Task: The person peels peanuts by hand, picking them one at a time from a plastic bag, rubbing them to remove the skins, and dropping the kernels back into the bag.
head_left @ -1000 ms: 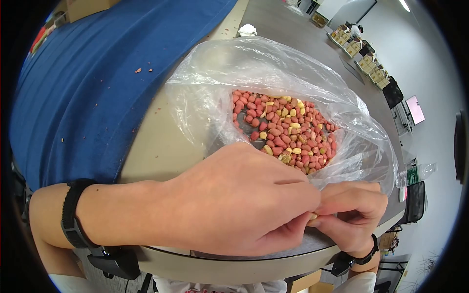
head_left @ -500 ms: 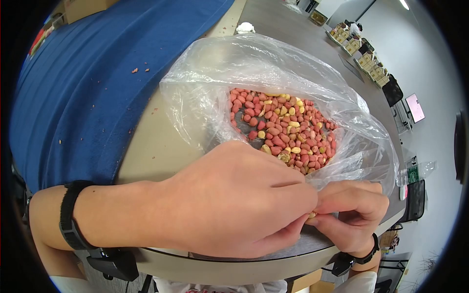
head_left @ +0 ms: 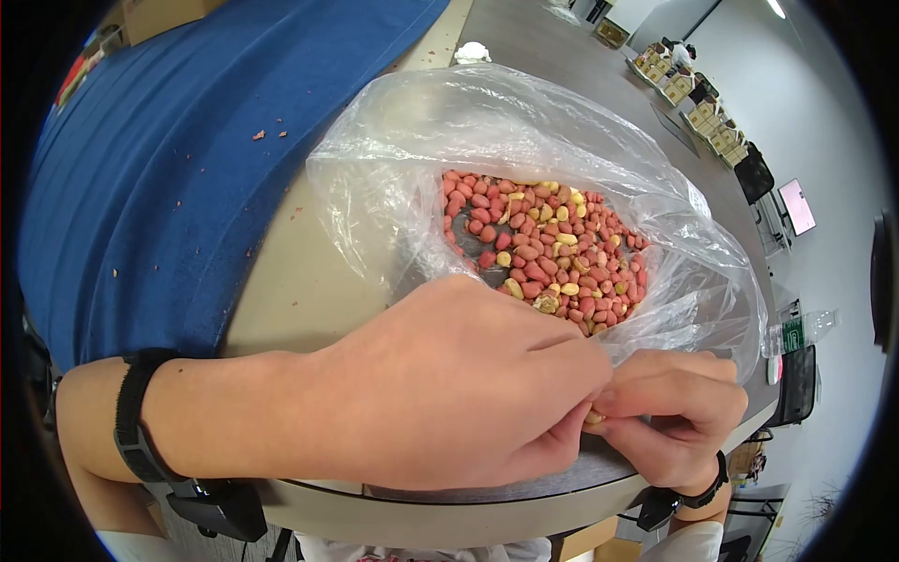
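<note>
My left hand [head_left: 459, 384] reaches in from the left, back of the hand up, its fingers closed in a pinch. Facing it is my right hand [head_left: 676, 407], with thumb and forefinger also pinched. Between the fingertips of both hands sits a pale peanut [head_left: 594, 417], mostly covered by the fingers. Just beyond, a clear plastic bag [head_left: 421, 122] lies spread on the table with its mouth wide. Inside are many red-skinned peanuts [head_left: 534, 272], some of them peeled and yellowish. The left hand's fingertips are hidden behind its own knuckles.
Blue cloth [head_left: 169, 206] covers the left side, dotted with bits of skin. The table's rounded edge [head_left: 449, 520] runs close in front of me. A crumpled white tissue [head_left: 472, 52] lies past the bag. At the right are a plastic bottle [head_left: 801, 332] and a black chair [head_left: 796, 384].
Both hands stay together and have shifted only slightly. The pinched peanut has turned a little between the fingertips and shows somewhat more now.
</note>
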`<state>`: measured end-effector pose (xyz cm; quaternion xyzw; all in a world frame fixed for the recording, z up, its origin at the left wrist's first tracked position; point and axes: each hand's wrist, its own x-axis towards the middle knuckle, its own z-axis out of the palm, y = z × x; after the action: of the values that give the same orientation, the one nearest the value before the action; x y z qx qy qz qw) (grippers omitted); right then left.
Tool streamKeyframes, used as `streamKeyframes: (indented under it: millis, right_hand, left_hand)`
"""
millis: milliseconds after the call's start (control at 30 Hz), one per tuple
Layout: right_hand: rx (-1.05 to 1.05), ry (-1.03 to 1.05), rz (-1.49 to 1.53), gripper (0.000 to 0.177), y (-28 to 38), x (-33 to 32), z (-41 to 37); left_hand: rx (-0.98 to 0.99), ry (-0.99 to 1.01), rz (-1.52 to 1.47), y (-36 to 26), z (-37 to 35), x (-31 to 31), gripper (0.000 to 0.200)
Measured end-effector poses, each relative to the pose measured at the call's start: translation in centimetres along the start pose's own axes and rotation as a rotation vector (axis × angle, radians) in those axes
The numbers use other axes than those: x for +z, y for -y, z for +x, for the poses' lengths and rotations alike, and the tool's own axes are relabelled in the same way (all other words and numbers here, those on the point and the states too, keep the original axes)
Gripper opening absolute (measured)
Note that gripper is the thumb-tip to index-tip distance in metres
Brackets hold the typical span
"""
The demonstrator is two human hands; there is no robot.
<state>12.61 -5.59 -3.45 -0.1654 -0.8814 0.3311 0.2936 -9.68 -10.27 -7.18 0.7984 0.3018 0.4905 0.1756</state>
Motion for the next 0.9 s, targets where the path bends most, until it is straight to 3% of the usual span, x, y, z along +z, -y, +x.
streamKeyframes:
  millis: [333, 667, 900]
  right_hand:
    - [-0.039, -0.051, -0.027, 0.025, -0.19, 0.07, -0.19]
    - [-0.046, -0.069, -0.052, 0.024, -0.05, -0.02, -0.02]
    - [-0.04, -0.074, -0.082, 0.025, 0.0, -0.01, 0.04]
  left_hand:
    - [-0.107, -0.042, -0.036, -0.07, 0.18, 0.0, 0.018]
    - [-0.056, 0.024, 0.065, 0.01, 0.09, -0.78, 0.013]
    - [-0.117, -0.018, -0.141, 0.11, 0.18, 0.02, 0.012]
